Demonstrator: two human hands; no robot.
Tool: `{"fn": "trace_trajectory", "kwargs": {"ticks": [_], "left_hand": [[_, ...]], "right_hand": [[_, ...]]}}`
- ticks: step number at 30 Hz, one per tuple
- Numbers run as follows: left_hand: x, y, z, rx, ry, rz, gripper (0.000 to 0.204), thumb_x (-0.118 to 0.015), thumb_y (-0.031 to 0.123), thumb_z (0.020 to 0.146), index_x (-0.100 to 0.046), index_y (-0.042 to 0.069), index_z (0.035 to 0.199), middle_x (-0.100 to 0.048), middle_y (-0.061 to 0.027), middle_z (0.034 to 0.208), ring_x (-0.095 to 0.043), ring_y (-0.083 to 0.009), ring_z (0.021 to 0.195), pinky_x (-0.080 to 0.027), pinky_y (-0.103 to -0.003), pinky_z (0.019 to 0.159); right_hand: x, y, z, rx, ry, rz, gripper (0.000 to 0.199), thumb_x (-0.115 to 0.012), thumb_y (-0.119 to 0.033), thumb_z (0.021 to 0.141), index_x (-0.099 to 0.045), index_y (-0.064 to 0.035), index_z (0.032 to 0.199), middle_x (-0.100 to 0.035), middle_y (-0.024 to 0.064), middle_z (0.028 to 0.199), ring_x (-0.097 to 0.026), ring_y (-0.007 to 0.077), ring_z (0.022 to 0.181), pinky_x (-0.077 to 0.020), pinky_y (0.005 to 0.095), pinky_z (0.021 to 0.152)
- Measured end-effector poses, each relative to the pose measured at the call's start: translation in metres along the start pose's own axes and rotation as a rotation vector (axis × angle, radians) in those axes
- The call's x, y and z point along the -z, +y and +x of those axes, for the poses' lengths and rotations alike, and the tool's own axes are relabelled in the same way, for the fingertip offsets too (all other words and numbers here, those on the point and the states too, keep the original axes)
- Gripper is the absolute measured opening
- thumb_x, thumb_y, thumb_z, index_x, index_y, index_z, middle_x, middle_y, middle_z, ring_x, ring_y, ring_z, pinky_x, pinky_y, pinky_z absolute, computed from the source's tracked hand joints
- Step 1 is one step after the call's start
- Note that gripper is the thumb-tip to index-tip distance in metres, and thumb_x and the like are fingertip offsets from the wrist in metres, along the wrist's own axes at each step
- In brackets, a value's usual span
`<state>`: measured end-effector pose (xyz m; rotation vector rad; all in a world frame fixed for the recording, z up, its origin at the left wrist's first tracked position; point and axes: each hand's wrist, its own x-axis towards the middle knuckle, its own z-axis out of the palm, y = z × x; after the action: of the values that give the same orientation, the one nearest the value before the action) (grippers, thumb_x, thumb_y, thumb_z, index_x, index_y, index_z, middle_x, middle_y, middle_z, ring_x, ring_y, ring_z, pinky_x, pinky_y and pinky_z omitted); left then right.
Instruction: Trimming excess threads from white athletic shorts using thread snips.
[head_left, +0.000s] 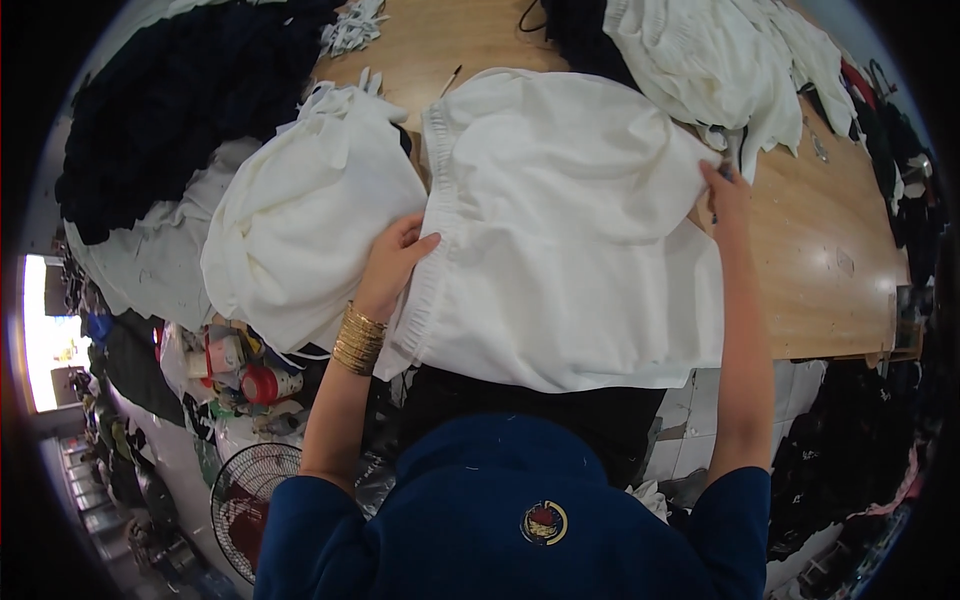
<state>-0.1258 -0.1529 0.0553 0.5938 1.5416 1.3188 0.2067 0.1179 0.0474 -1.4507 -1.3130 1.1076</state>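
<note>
A white garment (590, 270) with a gathered elastic waistband is spread across the table in front of me, its lower edge at the table's near side. My left hand (395, 255), below a stack of gold bangles (359, 338), pinches the waistband with the thumb on top. At the far right edge of the cloth, my right hand (727, 190) is closed on the fabric. Something small and dark shows beside its fingers, too hidden to name. Left of the waistband lies a bunched white garment (310, 210), close to my left hand.
The wooden table (820, 260) carries a dark fabric heap (190, 110) at far left and a white garment pile (700, 50) at far right. Fabric scraps (353, 28) and a thin pen-like stick (451, 80) lie at the back. A fan (245, 500) stands below left.
</note>
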Motion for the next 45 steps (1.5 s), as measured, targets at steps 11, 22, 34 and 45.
{"fn": "trace_trajectory", "kwargs": {"ticks": [11,22,34,45], "left_hand": [[-0.006,0.017,-0.029,-0.104,-0.149,0.074,0.042,-0.059,0.004,0.083,-0.047,0.001,0.123,-0.059,-0.0013,0.092,-0.054,-0.0073,0.083,-0.042,-0.021,0.077],[-0.017,0.014,0.019,0.013,-0.258,0.272,0.034,-0.051,0.020,0.092,-0.048,0.005,0.123,-0.058,-0.0001,0.098,-0.056,-0.0075,0.089,-0.045,-0.023,0.079],[-0.063,0.047,0.070,0.091,-0.197,0.227,0.040,-0.058,0.025,0.087,-0.049,0.004,0.120,-0.059,-0.0016,0.102,-0.056,-0.0098,0.093,-0.044,-0.028,0.082],[-0.021,0.107,0.042,-0.377,-0.204,-0.222,0.042,-0.051,0.012,0.089,-0.041,0.004,0.128,-0.050,-0.0078,0.125,-0.050,-0.0169,0.112,-0.039,-0.030,0.097]], "right_hand": [[0.175,0.021,-0.117,-0.266,0.207,-0.134,0.016,-0.059,-0.014,0.086,-0.058,-0.0050,0.073,-0.045,-0.0024,0.052,-0.036,0.0037,0.045,-0.0270,0.0200,0.045],[0.198,0.014,-0.095,0.172,0.195,-0.524,0.022,-0.056,-0.019,0.087,-0.065,0.0002,0.093,-0.064,0.0062,0.073,-0.057,0.0114,0.070,-0.0410,0.0238,0.068],[0.137,0.023,-0.022,-0.186,0.037,-0.520,0.038,-0.067,-0.037,0.075,-0.062,0.0005,0.073,-0.056,0.0097,0.058,-0.053,0.0189,0.056,-0.0401,0.0321,0.055],[0.174,-0.051,-0.114,0.157,0.206,0.268,0.014,-0.066,-0.020,0.080,-0.062,-0.0068,0.083,-0.046,-0.0062,0.059,-0.036,0.0010,0.050,-0.0263,0.0186,0.044]]}}
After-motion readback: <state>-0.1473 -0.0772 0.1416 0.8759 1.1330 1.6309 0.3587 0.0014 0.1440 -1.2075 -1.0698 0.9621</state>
